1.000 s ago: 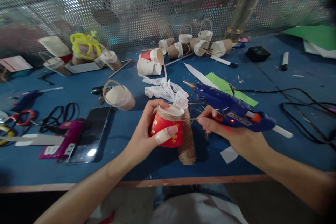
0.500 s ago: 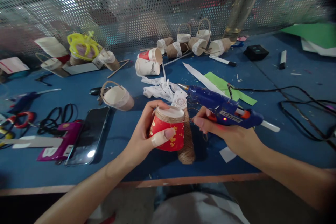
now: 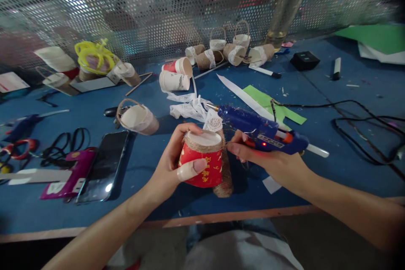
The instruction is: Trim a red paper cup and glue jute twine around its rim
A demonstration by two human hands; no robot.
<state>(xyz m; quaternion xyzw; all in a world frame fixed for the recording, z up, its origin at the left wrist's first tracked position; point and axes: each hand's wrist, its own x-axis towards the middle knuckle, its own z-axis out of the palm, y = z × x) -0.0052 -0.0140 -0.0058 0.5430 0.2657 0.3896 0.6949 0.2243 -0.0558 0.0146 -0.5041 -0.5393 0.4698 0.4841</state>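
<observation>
My left hand (image 3: 180, 158) grips a red paper cup (image 3: 202, 171) with gold lettering, its white end facing up. Brown twine (image 3: 202, 143) is wound round the cup's upper edge. A strip of tape covers part of my left thumb. In my right hand (image 3: 268, 160) is a blue hot glue gun (image 3: 253, 124), a small red light glowing on it and its nozzle pointing left above the cup. The right fingertips also pinch the twine close to the cup's right side. Behind the cup lies a roll of twine (image 3: 225, 181), partly hidden, beside white lace (image 3: 212, 120).
A twine-handled cup basket (image 3: 139, 119), a phone (image 3: 103, 166) and a purple glue gun (image 3: 71, 173) lie to the left. Paper cups (image 3: 175, 80) and several small baskets (image 3: 236, 54) stand farther back. Green paper (image 3: 272, 103) and a black cable (image 3: 351, 122) are on the right.
The right hand and glue gun have come slightly left, closer to the cup. The cup has tilted a little in my left hand. The whole view has shifted slightly.
</observation>
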